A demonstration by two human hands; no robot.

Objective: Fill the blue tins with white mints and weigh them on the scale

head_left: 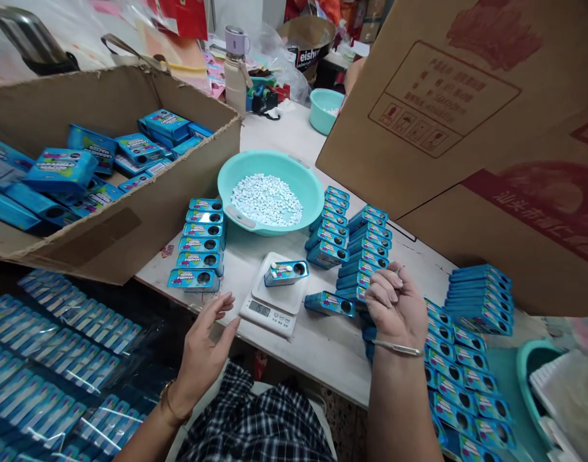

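A white digital scale (275,295) lies near the table's front edge, its display lit. On its plate rests one blue candy box (287,273) with small white pieces on top at its left end. My left hand (210,340), fingers apart and holding nothing, hovers left of the scale at the table edge. Over the right-hand box rows, my right hand (393,298) is raised with its fingers curled in; what they hold, if anything, is hidden. Behind the scale, a turquoise basin (308,186) contains many white pieces (265,199).
Rows of blue boxes stand left (200,244) and right (371,244) of the basin. An open carton (154,218) of boxes is at the left, a large carton (467,212) at the right. A bottle (235,83) and a smaller bowl (323,115) stand behind.
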